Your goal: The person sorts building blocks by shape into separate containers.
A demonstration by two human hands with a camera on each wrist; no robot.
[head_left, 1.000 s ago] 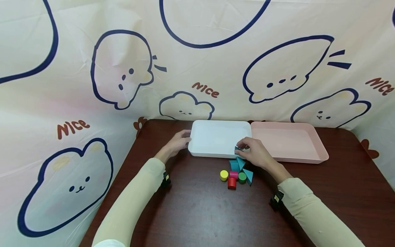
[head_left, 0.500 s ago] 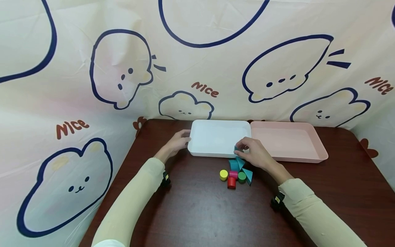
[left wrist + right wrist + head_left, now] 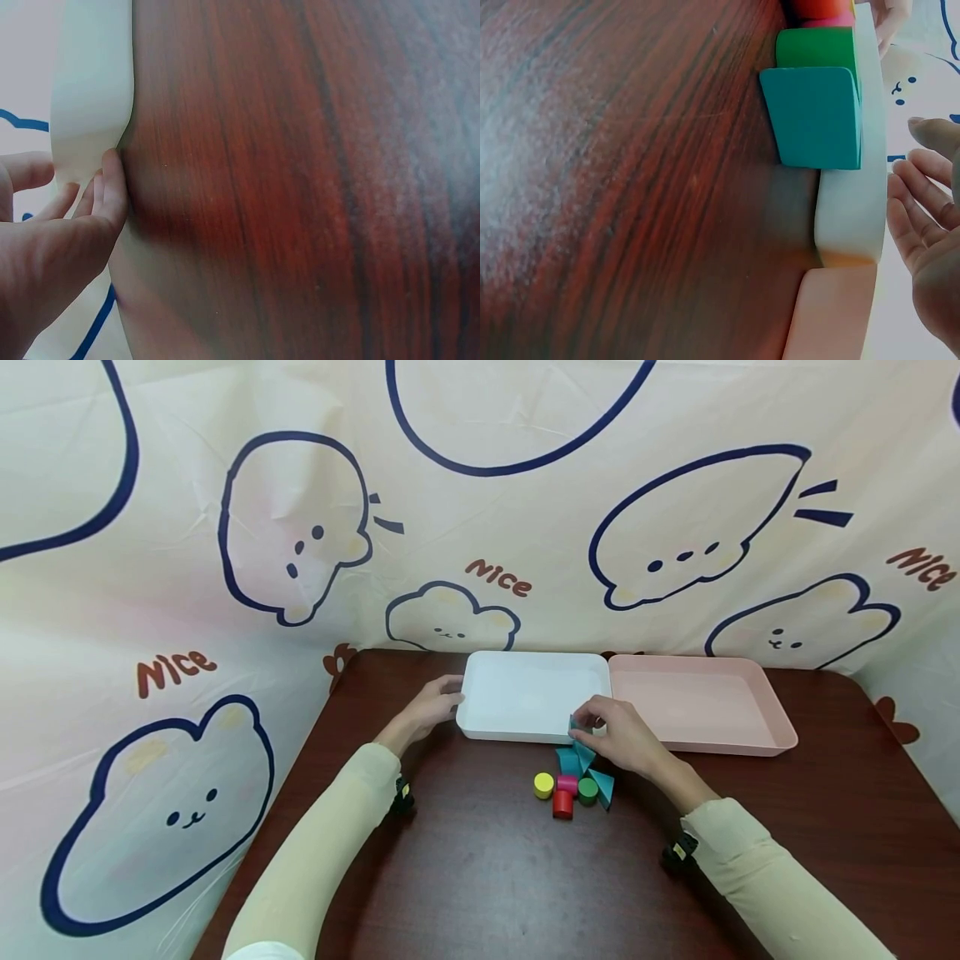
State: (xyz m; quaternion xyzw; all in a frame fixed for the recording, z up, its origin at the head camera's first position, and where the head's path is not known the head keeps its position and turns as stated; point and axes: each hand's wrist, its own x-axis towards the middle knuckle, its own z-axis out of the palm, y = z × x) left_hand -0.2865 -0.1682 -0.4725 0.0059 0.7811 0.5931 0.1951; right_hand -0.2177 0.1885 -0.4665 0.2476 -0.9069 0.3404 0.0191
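My right hand [image 3: 618, 733] pinches a blue wedge-shaped block [image 3: 574, 725] between thumb and fingertips, over the near right corner of the white tray [image 3: 525, 693]. Below that hand, more blue triangular blocks [image 3: 602, 787] lie close together on the table. Touching or near them are a green cylinder [image 3: 588, 791], a magenta block [image 3: 567, 785], a red cylinder [image 3: 562, 804] and a yellow cylinder [image 3: 543, 786]. At the tray's left end, my left hand [image 3: 429, 706] rests its relaxed fingers against the outer wall; the left wrist view shows these fingers [image 3: 112, 184] at the tray's corner.
A pink tray [image 3: 701, 702] stands right beside the white one, near the back of the dark wood table [image 3: 465, 877]. Behind the table hangs a pale cloth [image 3: 555, 527] printed with cartoon outlines.
My right hand has shifted very slightly, and more of the blue block in its fingers shows. The left hand, trays and other blocks stay in place.
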